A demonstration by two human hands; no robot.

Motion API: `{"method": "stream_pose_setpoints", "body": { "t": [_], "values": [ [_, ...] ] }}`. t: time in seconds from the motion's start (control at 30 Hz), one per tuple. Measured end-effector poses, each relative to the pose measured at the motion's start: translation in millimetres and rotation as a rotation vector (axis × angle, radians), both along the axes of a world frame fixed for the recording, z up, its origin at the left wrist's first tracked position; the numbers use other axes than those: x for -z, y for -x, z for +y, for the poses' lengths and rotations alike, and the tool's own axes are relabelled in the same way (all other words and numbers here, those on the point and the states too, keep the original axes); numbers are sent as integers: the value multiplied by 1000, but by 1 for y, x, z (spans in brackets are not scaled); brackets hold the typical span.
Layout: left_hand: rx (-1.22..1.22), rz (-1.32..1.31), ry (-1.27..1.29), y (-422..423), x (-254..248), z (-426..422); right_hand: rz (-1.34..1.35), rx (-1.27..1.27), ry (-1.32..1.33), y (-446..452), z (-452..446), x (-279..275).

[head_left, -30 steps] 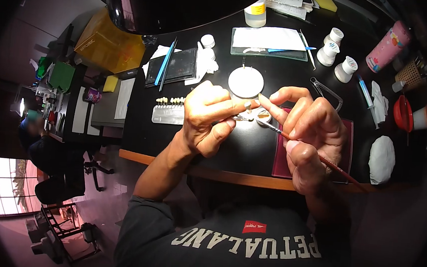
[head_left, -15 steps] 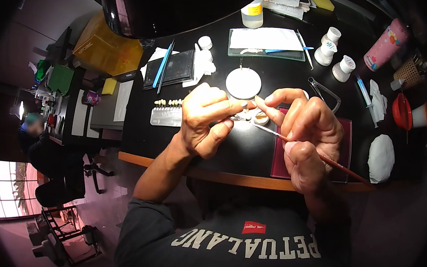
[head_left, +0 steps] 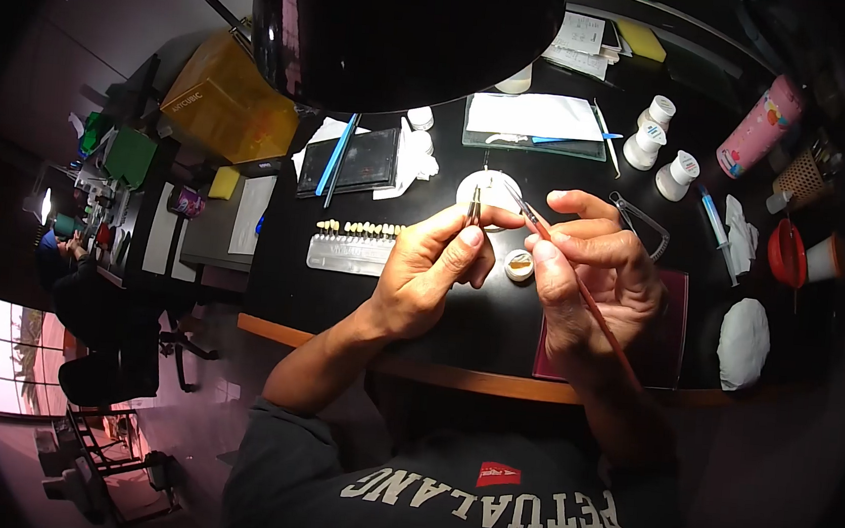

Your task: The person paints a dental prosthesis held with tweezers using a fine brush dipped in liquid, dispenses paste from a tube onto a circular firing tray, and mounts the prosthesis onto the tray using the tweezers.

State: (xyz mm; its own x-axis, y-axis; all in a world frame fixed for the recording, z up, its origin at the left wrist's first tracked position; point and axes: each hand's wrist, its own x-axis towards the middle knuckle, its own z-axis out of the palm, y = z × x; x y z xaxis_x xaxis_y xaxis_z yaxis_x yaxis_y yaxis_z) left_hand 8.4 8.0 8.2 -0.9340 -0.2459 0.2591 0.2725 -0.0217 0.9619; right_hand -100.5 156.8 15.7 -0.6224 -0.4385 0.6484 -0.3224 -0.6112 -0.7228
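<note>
My left hand (head_left: 434, 263) pinches a small metal tool (head_left: 475, 206), its narrow end pointing up; what its tip bears is too small to tell. A red-handled brush (head_left: 592, 312) is held in my right hand (head_left: 595, 278), its bristles up and left, close to the metal tool. Behind both hands lies a round white dish (head_left: 490, 181), partly hidden by my fingers. A small open jar (head_left: 519, 265) with brownish content stands between my hands. The tooth shade guide (head_left: 349, 250) is left of my left hand.
A black lamp (head_left: 400, 44) hangs over the back. Behind are a glass plate with white paper (head_left: 533, 116), white-capped bottles (head_left: 644, 145) and a pink flask (head_left: 761, 127). At the right lie a syringe (head_left: 715, 213), a red bowl (head_left: 789, 251) and a white bundle (head_left: 743, 344). A person (head_left: 69, 246) sits far left.
My left hand has turned and now holds the metal tool upright. My right hand has raised the brush, its bristles now pointing up. The view has shifted, with the lamp lower and further right.
</note>
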Motion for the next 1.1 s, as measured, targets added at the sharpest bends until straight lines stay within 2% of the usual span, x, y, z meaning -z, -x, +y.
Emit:
{"method": "stream_pose_setpoints", "body": {
  "t": [0.33,0.5,0.67,0.73,1.1],
  "values": [
    [-9,18,23,0,2,-2,44,-7,-100,2,5,-2],
    [-20,-7,42,-1,2,-3,-33,-30,-148,-1,9,-7],
    [-31,31,64,2,4,-2,-6,-29,-42,4,6,-3],
    [-28,32,79,2,4,-4,-118,-46,-25,0,6,-7],
    [-18,31,112,1,5,-7,-138,-152,-20,5,11,-5]
  ]
}}
